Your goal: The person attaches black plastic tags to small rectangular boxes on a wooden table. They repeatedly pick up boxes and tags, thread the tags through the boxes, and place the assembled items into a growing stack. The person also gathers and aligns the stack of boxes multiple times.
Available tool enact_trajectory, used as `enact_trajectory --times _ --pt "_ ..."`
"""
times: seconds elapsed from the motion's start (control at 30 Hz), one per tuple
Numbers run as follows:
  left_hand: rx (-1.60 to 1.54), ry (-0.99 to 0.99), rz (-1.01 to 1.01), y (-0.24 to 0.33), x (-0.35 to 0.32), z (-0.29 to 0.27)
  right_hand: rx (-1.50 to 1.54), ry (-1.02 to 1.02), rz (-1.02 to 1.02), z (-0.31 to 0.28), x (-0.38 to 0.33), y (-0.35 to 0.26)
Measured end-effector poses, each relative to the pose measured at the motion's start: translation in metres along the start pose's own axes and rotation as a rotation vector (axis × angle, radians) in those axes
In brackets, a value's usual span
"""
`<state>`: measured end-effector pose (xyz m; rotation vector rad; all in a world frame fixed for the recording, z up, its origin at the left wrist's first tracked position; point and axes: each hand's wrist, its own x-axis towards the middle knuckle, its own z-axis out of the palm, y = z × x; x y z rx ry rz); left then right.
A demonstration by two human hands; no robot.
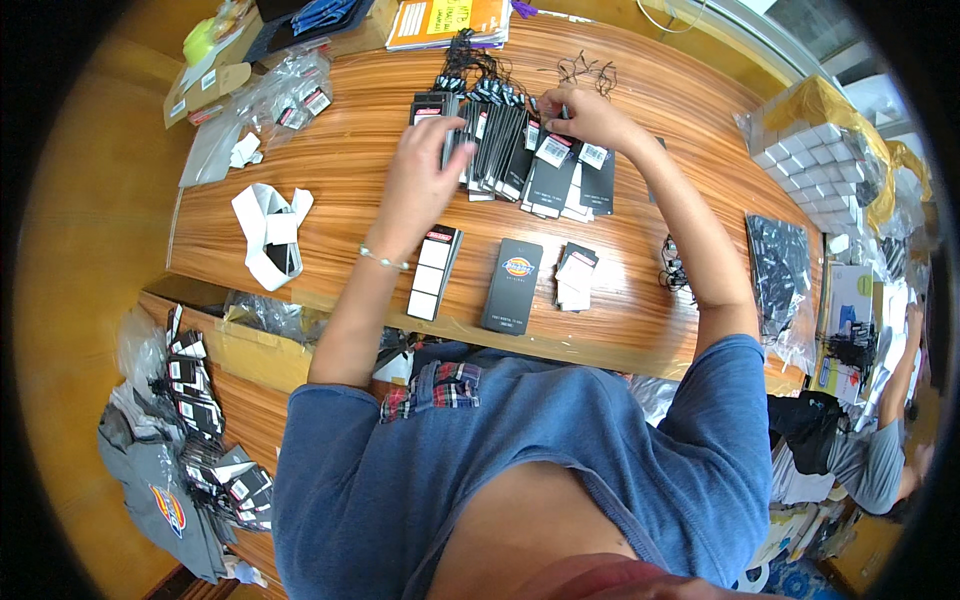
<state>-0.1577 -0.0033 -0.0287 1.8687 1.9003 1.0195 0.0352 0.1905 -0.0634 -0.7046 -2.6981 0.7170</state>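
Note:
A row of dark hang tags (pixel 497 150) with black cords (pixel 470 68) lies fanned across the far middle of the table. My left hand (pixel 425 175) hovers over the row's left end, thumb and fingers apart. At the right end, my right hand (pixel 585 115) has its fingers pinched at the top of the tags, apparently on a hang tag; the fingertips partly hide it. Several tags there carry white barcode stickers (pixel 553 150). Nearer me lie a stack of white-labelled tags (pixel 435 272), a dark tag stack (pixel 513 287) and a small white sticker pile (pixel 576 277).
A coil of white label strip (pixel 262 238) sits at left. Loose black cords (pixel 585 72) lie beyond my right hand. At right are a plastic-wrapped dark pack (pixel 780 275) and stacked white boxes (pixel 815 165). Another person's arm (pixel 900 370) shows at far right.

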Motion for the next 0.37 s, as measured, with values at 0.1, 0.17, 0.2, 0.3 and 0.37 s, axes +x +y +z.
enact_trajectory --times 0.1,0.17,0.2,0.3,0.37 --pt "0.206 0.042 0.049 0.012 -0.007 0.025 -0.052 -0.018 -0.006 0.006 0.006 -0.009" --pt "0.17 0.0 -0.001 0.011 -0.003 0.039 -0.078 -0.044 -0.004 0.009 0.012 -0.008" --pt "0.174 0.009 -0.011 0.011 -0.003 0.045 -0.091 -0.056 -0.002 0.01 0.016 -0.008" --pt "0.157 -0.008 -0.051 0.006 -0.001 0.06 -0.099 -0.169 0.009 0.01 0.028 -0.006" --pt "0.226 -0.044 -0.123 0.004 -0.001 0.066 -0.172 -0.279 0.044 0.004 0.032 -0.019"
